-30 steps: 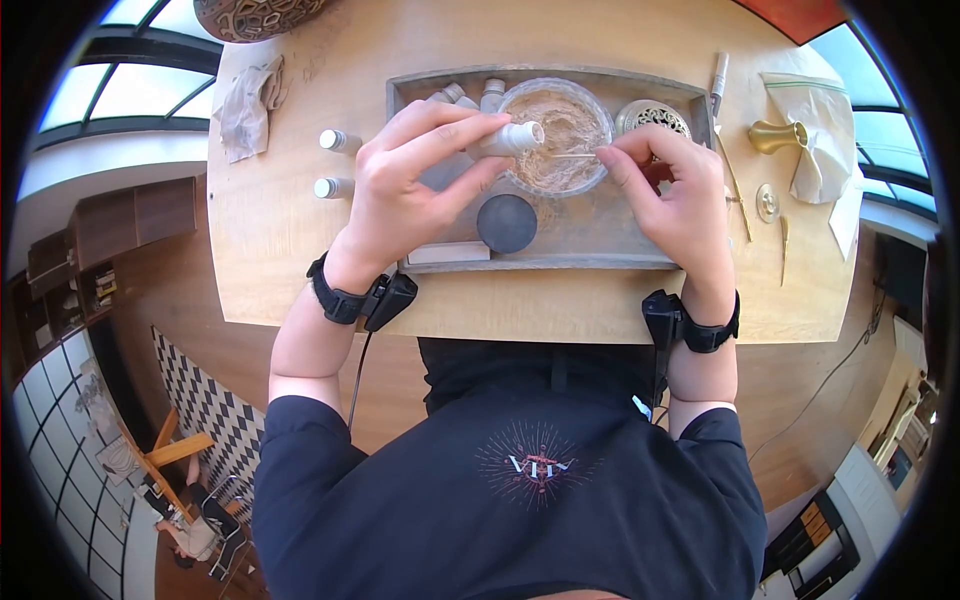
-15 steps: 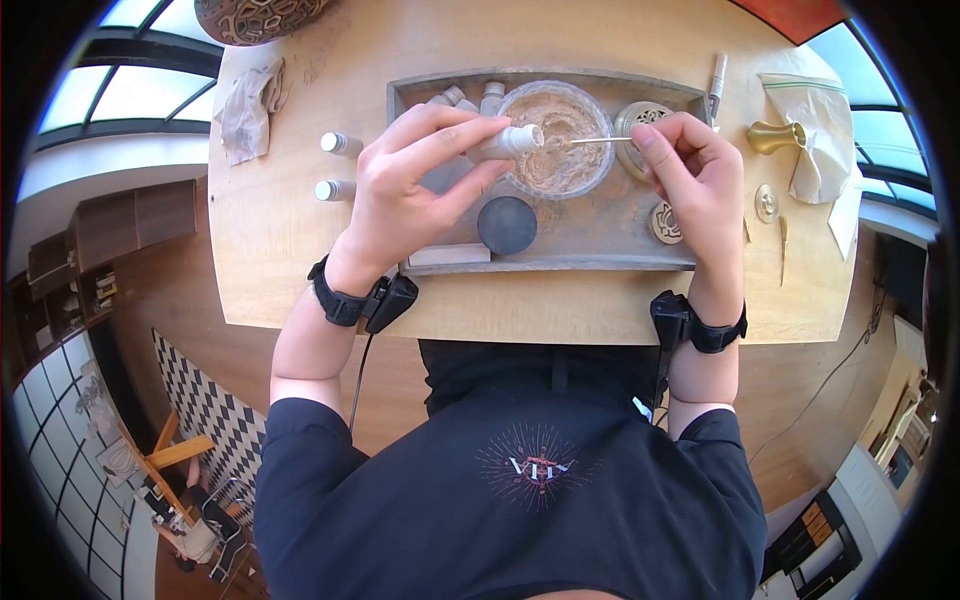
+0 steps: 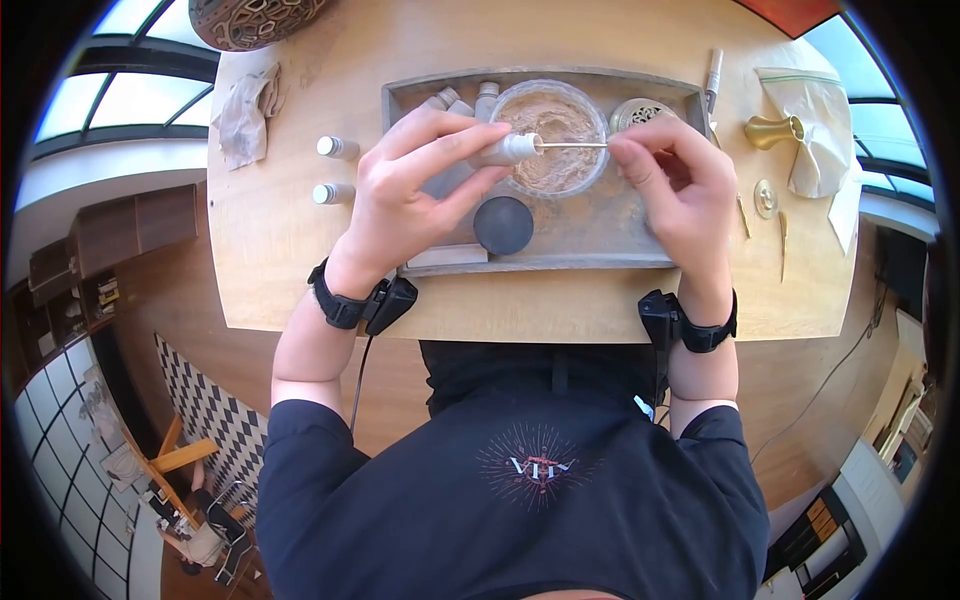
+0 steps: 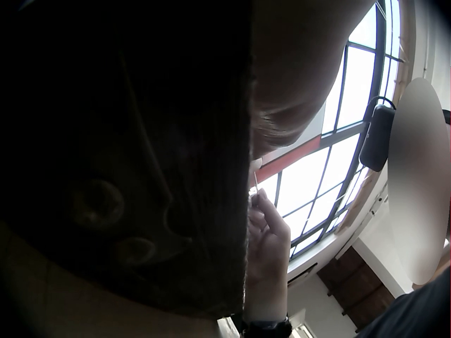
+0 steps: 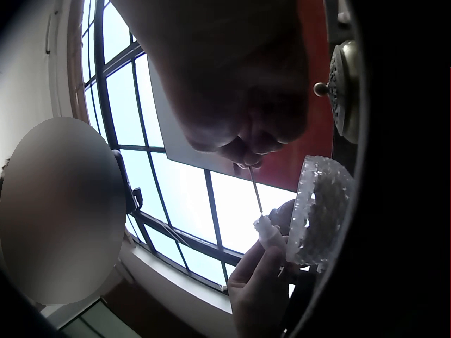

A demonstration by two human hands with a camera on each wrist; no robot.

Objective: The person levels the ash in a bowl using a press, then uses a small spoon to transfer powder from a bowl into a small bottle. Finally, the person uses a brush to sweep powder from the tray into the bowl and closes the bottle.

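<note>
My left hand (image 3: 405, 185) grips a small white bottle (image 3: 508, 150), tilted on its side with its uncapped mouth facing right. Thumb and fingers of my right hand (image 3: 680, 180) pinch a thin metal stick (image 3: 575, 145), whose far end is at the bottle's mouth. Both are above a glass bowl (image 3: 605, 150) of pale brown powder (image 3: 560, 175). In the right wrist view the stick (image 5: 256, 190) runs down to the bottle (image 5: 268, 232), with the bowl's ridged side (image 5: 303, 204) close by. The left wrist view is mostly dark and shows my right hand (image 4: 268, 239) pinching the stick.
The bowl stands in a grey wooden tray (image 3: 600, 258) with a dark round lid (image 3: 503, 225), a pierced brass lid (image 3: 640, 113) and several bottles (image 3: 487, 97). Two capped bottles (image 3: 335, 192) lie left of it. At right are a brass vase (image 3: 770, 132) and plastic bag (image 3: 815, 150).
My right hand swung right and back left, bringing the stick's end from over the bowl to the bottle's mouth. The left hand keeps holding the bottle almost in place.
</note>
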